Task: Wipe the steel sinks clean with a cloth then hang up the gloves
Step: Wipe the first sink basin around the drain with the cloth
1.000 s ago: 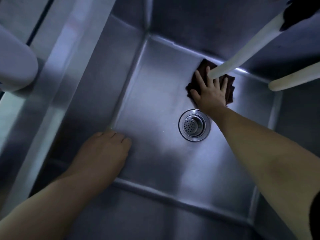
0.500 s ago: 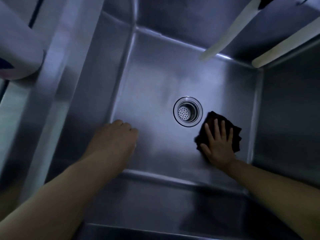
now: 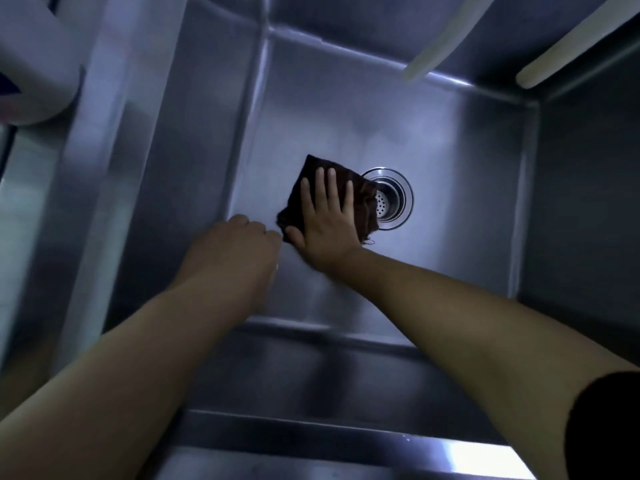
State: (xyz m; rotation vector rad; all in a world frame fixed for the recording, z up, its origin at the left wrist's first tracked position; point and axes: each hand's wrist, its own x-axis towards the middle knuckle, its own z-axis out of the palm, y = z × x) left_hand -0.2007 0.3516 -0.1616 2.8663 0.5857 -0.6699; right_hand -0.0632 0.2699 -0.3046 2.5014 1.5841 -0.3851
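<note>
R hand (image 3: 327,223) flat, fingers straight, pressing dark cloth (image 3: 363,199) on sink (image 3: 450,140) floor by drain (image 3: 393,199); L hand (image 3: 235,247) resting beside, fingers curled under, holding nothing visible.

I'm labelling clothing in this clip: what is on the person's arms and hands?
Both forearms are bare, and the left hand and right hand wear no gloves. A dark sleeve edge shows high on the right arm. No rings or watch are visible.

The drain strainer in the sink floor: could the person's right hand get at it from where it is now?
Probably yes. The right hand presses the cloth flat just beside the drain strainer, and only the cloth's edge overlaps its rim.
</note>
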